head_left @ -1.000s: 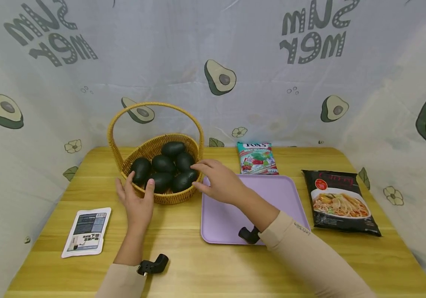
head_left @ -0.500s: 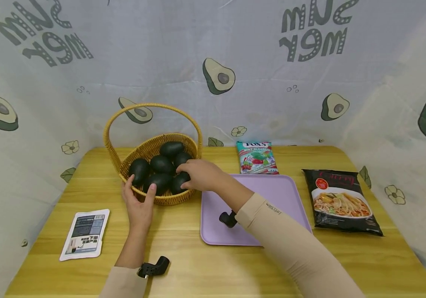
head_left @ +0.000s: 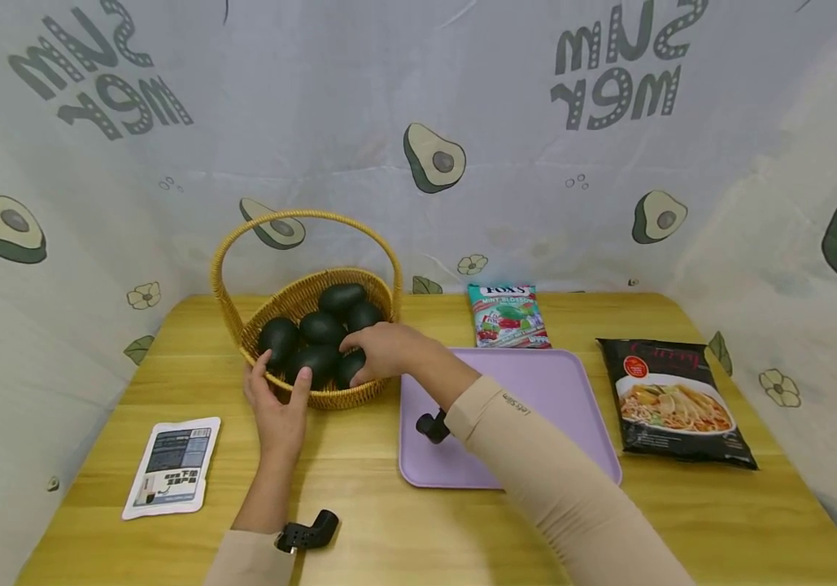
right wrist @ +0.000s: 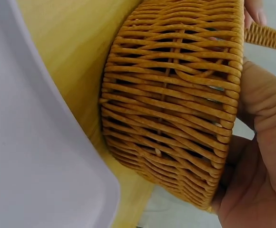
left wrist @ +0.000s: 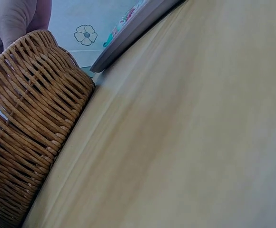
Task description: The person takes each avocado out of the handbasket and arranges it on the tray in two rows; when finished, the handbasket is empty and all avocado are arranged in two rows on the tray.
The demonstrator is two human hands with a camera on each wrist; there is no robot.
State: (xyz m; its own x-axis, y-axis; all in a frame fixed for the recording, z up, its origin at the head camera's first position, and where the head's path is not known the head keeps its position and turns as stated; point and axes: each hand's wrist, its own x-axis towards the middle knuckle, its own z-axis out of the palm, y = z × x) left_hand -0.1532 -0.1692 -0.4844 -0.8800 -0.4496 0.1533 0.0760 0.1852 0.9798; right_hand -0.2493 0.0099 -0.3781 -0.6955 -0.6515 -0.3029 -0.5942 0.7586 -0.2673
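Observation:
A yellow wicker basket (head_left: 345, 399) with a tall arched handle holds several dark green avocados (head_left: 321, 328). At its front left my left hand (head_left: 279, 415) rests against the outer wall, fingertips and extended thumb at the rim. My right hand (head_left: 396, 350) reaches over the right rim. Its thumb and fingers are bent around the front-right avocado (head_left: 348, 368), partly hidden by the hand. In the right wrist view, the right hand (right wrist: 266, 142) is behind the wicker wall (right wrist: 171, 95), which hides the fingertips. The left wrist view shows the basket's side (left wrist: 38, 114) close up.
A lilac tray (head_left: 418, 468) lies right of the basket, under the right forearm. Behind it is a FOX'S candy bag (head_left: 509, 317); farther right lies a black noodle packet (head_left: 674, 403). A white pouch (head_left: 172, 468) lies at the left on the wooden table (head_left: 389, 537).
My right hand has moved left and down into the basket and closed its fingers on the front-right avocado. My left hand has come closer in against the basket's rim.

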